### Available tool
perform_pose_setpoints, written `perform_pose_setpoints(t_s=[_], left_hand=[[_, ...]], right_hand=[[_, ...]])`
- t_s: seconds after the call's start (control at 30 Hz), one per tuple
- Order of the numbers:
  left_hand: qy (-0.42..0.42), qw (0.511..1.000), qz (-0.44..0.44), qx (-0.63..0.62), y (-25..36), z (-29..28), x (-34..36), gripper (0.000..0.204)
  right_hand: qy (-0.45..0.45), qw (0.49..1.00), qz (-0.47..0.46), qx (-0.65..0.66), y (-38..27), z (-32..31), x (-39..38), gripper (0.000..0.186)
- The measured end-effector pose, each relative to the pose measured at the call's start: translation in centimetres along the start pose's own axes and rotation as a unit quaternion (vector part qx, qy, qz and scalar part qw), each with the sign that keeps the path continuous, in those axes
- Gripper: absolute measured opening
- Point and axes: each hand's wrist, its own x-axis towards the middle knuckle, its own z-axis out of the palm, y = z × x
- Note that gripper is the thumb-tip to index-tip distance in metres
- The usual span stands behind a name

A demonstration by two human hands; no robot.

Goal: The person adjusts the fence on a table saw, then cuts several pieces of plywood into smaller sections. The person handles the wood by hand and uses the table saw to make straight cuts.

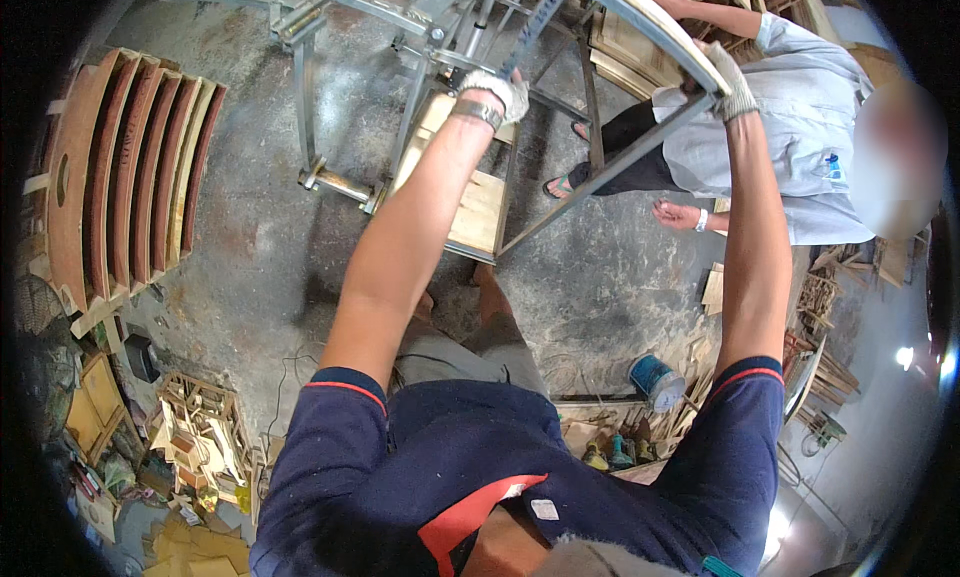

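Note:
My left hand (pixel 499 94), in a pale knit glove with a metal-banded watch above it, is closed round the grey steel bar (pixel 541 22) of a welded frame. My right hand (pixel 735 87), gloved too, grips the corner where a curved, pale-edged piece (pixel 672 29) meets a long slanting steel tube (pixel 610 177). Its fingers are partly hidden behind that corner. Between my arms, a light wooden board (pixel 478 212) sits low within the steelwork. More tubes and a jointed metal stand (pixel 340 182) reach out to the left.
Beyond my right arm stands a person in a light shirt (pixel 765 142), one hand on the curved piece. Curved wooden panels (pixel 125 177) are stacked at left. Scrap wood (pixel 200 437) lies lower left; a blue bucket (pixel 656 381) and power tools (pixel 620 451) sit lower right.

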Motion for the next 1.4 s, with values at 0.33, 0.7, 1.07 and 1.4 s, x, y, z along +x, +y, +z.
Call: perform_pose_setpoints(t_s=[0.33,0.7,1.07,1.4], left_hand=[[-0.074,0.990,-0.034,-0.111,-3.2,9.0,-3.5,0.028],[0.309,0.637,0.623,0.333,-13.4,-16.9,1.2,0.074],[0.210,0.883,0.393,0.147,-10.2,-32.3,11.6,0.054],[0.119,0.910,0.397,0.031,-7.2,-39.6,14.6,0.022]], right_hand=[[-0.040,0.988,-0.060,0.138,-4.7,-7.8,14.4,0.027],[-0.153,0.987,-0.006,0.049,-10.0,-13.5,20.1,0.050],[-0.085,0.990,-0.072,0.082,-8.7,-12.7,17.8,0.040],[-0.054,0.990,-0.113,0.071,-6.3,-10.8,16.9,0.031]])
